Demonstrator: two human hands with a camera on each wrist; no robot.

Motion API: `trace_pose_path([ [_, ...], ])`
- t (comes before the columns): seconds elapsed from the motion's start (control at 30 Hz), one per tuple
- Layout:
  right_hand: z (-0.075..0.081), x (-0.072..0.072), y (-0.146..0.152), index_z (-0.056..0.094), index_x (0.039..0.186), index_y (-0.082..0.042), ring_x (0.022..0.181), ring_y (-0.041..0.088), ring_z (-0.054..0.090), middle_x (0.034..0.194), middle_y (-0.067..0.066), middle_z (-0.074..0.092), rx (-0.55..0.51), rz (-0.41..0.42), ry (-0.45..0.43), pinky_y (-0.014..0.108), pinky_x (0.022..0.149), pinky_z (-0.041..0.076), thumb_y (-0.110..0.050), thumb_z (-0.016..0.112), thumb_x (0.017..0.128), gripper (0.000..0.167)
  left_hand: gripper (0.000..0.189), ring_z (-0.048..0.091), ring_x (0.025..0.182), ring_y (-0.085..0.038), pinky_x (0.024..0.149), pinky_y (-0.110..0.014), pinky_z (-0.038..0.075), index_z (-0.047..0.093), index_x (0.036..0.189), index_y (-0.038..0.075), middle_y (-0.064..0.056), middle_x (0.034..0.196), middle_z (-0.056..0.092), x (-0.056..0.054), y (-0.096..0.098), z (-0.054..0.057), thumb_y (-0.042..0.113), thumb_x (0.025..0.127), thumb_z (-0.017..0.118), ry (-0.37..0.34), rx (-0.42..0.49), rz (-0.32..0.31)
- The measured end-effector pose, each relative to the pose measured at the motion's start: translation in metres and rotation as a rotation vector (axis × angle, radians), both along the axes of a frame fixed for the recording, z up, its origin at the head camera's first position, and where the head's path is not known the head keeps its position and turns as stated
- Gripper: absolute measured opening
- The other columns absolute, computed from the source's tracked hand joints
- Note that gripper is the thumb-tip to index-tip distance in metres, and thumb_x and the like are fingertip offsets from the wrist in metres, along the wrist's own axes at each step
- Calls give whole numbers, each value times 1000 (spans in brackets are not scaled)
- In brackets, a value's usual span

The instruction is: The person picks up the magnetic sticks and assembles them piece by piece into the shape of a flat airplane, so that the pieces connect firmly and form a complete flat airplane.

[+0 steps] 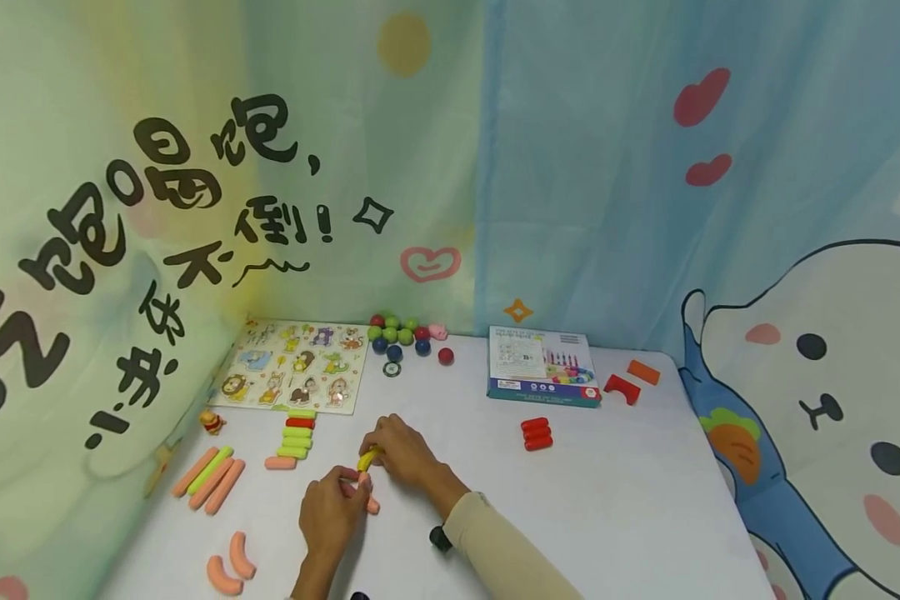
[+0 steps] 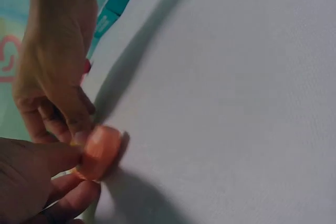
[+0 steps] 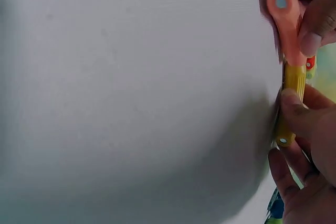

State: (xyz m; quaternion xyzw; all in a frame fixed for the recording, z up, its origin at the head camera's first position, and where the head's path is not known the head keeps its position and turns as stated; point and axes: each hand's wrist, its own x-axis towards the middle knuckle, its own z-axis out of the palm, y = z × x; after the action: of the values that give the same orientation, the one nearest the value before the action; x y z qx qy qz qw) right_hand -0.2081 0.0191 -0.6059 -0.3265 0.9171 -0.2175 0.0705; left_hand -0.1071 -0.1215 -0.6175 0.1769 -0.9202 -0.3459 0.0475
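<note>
My left hand (image 1: 330,512) pinches a salmon-pink toy rod (image 3: 286,30), bent and rounded, with a pale dot at its end like a magnetic building stick. A yellow toy rod (image 3: 295,80) is pinched between the thumb and fingers of my right hand (image 1: 405,450); it has a similar dot at its far end. The two rods meet end to end, close over the white table. In the left wrist view the pink rod's (image 2: 102,150) rounded end faces the camera, and the yellow rod is mostly hidden behind fingers.
Left lie green rods (image 1: 296,442), straight pink rods (image 1: 208,485), curved pink rods (image 1: 225,575) and a bear figurine (image 1: 211,422). Behind are a picture board (image 1: 251,337), coloured balls (image 1: 405,336) and a box (image 1: 543,367). Red rods (image 1: 537,433) lie right; a dark ball (image 1: 440,538) sits by the right sleeve.
</note>
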Motion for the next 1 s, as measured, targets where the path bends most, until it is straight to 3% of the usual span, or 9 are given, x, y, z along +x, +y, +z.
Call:
trace_pose_path([
  [0.23, 0, -2, 5, 82, 108, -27, 93, 8, 50, 101, -7, 66, 8, -9, -26, 19, 82, 43, -15, 80, 95, 18, 23, 57, 69, -19, 57, -32, 37, 77, 102, 10, 3, 68, 67, -2, 4, -2, 30, 92, 80, 7, -17, 45],
  [0.67, -3, -8, 9, 82, 107, -29, 99, 8, 49, 101, -9, 62, -29, -35, -117, 21, 86, 43, -13, 78, 96, 20, 21, 57, 71, -20, 60, -34, 37, 77, 104, 9, 2, 70, 65, -2, 6, -5, 27, 93, 79, 60, -58, 27],
  [1.0, 2, -4, 2, 82, 107, -28, 94, 9, 49, 101, -7, 64, 44, -33, -31, 21, 83, 44, -18, 82, 93, 17, 25, 55, 74, -20, 62, -33, 37, 77, 111, 6, -1, 77, 68, 2, 5, -7, 27, 96, 77, 100, -8, 29],
])
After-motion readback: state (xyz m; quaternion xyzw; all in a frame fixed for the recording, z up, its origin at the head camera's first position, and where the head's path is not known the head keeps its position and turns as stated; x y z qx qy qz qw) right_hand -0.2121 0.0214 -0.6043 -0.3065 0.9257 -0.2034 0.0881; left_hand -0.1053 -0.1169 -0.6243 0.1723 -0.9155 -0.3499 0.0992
